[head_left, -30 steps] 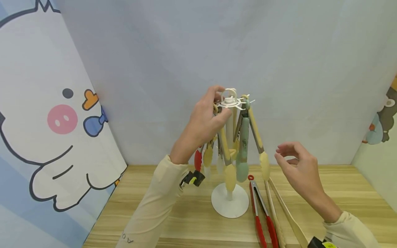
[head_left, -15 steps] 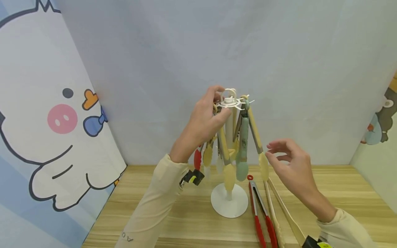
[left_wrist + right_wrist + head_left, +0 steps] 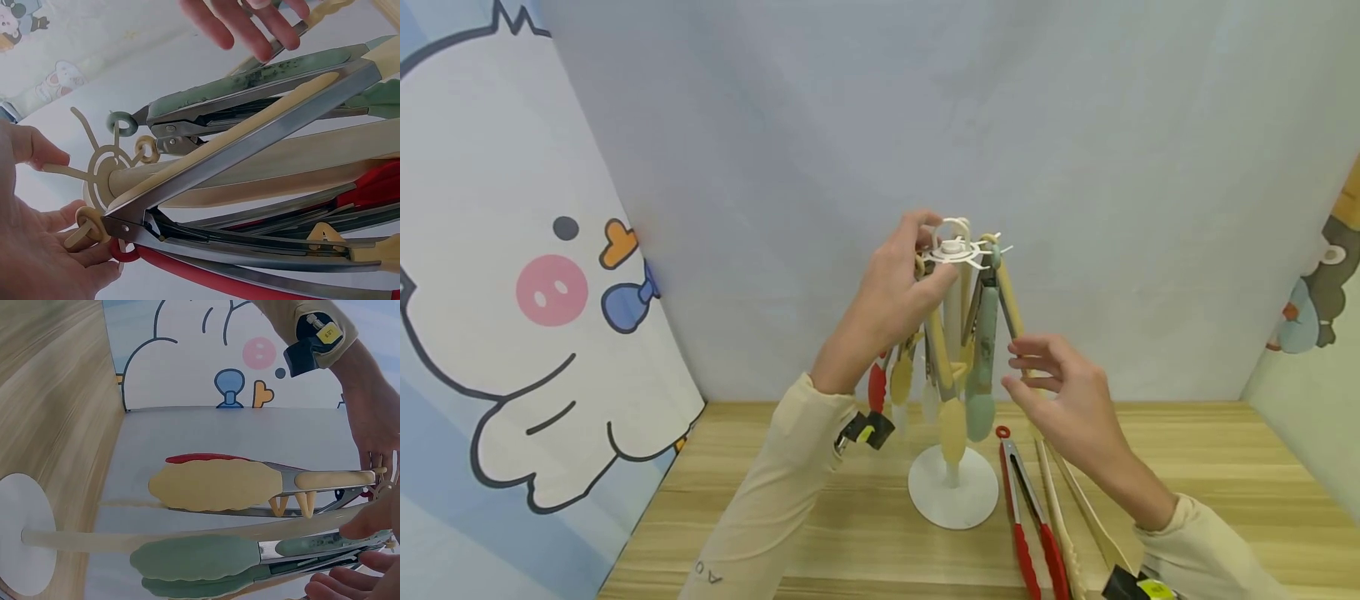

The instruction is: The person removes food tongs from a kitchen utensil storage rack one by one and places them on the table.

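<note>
My left hand (image 3: 887, 292) holds the hooked top (image 3: 955, 252) of a white rack, thumb at the near rim and fingers around the far side. Green tongs (image 3: 985, 350), yellow tongs (image 3: 952, 429) and red tongs (image 3: 877, 387) hang from it. In the left wrist view, my left hand (image 3: 37, 244) is beside the yellow tongs' ring (image 3: 92, 225). My right hand (image 3: 1067, 400), fingers bent loosely and holding nothing, is right of the green tongs, in front of other yellow tongs. In the right wrist view, its thumb and fingers flank the green tongs (image 3: 194, 556); contact is unclear.
The rack's round white base (image 3: 953, 500) stands on the wooden table (image 3: 850, 533). Red-and-silver tongs (image 3: 1051, 550) and long beige tongs (image 3: 1062, 525) lie to its right. Behind rises a grey backdrop (image 3: 775, 167), with a cartoon panel (image 3: 475, 167) at the left.
My right hand has moved left, towards the hanging green tongs, and now covers part of the right-hand yellow tongs. My left hand has stayed at the rack's top.
</note>
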The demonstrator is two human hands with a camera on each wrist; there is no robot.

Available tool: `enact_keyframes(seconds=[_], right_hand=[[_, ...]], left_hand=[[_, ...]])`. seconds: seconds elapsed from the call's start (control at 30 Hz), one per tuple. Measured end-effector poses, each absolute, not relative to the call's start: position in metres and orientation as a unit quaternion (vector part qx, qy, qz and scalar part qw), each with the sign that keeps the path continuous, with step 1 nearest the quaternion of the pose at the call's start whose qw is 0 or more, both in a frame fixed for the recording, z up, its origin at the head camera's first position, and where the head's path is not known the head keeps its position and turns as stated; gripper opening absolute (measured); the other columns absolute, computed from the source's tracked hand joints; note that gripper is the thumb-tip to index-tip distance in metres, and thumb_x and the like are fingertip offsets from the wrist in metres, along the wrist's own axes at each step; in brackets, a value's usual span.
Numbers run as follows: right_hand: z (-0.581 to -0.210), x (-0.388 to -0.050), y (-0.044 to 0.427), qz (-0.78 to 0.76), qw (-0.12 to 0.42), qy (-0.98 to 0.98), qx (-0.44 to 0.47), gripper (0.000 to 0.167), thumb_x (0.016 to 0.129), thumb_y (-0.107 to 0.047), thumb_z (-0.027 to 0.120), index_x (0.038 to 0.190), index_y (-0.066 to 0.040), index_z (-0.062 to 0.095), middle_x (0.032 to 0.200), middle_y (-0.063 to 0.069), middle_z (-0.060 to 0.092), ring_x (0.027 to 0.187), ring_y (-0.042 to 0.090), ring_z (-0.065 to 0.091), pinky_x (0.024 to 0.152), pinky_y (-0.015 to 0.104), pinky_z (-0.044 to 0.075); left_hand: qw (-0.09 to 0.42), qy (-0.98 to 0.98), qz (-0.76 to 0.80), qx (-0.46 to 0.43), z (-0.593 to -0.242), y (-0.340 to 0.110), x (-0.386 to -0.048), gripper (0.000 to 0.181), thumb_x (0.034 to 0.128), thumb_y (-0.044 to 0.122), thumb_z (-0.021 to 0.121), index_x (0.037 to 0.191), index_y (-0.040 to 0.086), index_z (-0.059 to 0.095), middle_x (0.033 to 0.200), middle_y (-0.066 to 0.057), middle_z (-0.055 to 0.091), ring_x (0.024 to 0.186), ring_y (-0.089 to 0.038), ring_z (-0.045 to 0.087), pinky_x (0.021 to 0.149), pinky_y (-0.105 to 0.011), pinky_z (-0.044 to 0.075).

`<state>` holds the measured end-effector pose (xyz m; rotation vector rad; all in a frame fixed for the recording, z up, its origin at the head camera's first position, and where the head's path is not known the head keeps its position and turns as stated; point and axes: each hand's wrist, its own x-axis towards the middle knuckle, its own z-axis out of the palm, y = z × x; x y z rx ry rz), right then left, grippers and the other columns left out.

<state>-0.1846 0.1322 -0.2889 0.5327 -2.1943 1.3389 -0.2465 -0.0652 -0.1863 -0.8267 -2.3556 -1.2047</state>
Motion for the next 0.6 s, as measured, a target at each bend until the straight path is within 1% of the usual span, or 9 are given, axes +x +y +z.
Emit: enact_keyframes(seconds=[0.17, 0.37, 0.5, 0.6], right_hand=[[-0.289, -0.187, 0.128, 0.493, 0.231, -0.818, 0.186, 0.037, 0.083, 0.004, 0.067, 0.118, 0.004, 0.055, 0.116, 0.017, 0.061, 0.102, 0.03, 0.062, 0.08, 0.029, 0.052], [-0.287, -0.191, 0.123, 0.5, 0.201, -0.824, 0.173, 0.046, 0.084, 0.0, 0.067, 0.127, 0.005, 0.05, 0.123, 0.021, 0.058, 0.11, 0.033, 0.059, 0.087, 0.035, 0.049], [-0.288, -0.195, 0.121, 0.501, 0.175, -0.83, 0.169, 0.051, 0.086, -0.005, 0.066, 0.132, 0.005, 0.045, 0.127, 0.022, 0.055, 0.114, 0.034, 0.055, 0.091, 0.039, 0.047], [-0.291, -0.198, 0.12, 0.497, 0.162, -0.835, 0.169, 0.053, 0.087, -0.008, 0.066, 0.134, 0.005, 0.043, 0.128, 0.022, 0.054, 0.115, 0.035, 0.054, 0.092, 0.041, 0.046]], left_hand=[[0.181, -0.836, -0.433, -0.285, -0.186, -0.064, -0.245, 0.047, 0.0873, 0.018, 0.053, 0.132, 0.009, 0.04, 0.108, -0.006, 0.055, 0.083, -0.017, 0.051, 0.067, -0.029, 0.044], [0.18, -0.836, -0.438, -0.277, -0.184, -0.062, -0.245, 0.047, 0.087, 0.019, 0.052, 0.132, 0.01, 0.041, 0.109, -0.005, 0.056, 0.086, -0.016, 0.052, 0.071, -0.029, 0.045], [0.18, -0.834, -0.444, -0.274, -0.184, -0.062, -0.245, 0.046, 0.0873, 0.019, 0.052, 0.131, 0.008, 0.042, 0.111, -0.007, 0.056, 0.088, -0.016, 0.052, 0.072, -0.029, 0.045], [0.181, -0.833, -0.449, -0.267, -0.184, -0.061, -0.244, 0.045, 0.0873, 0.019, 0.052, 0.13, 0.007, 0.044, 0.114, -0.009, 0.056, 0.092, -0.017, 0.052, 0.075, -0.03, 0.046]])
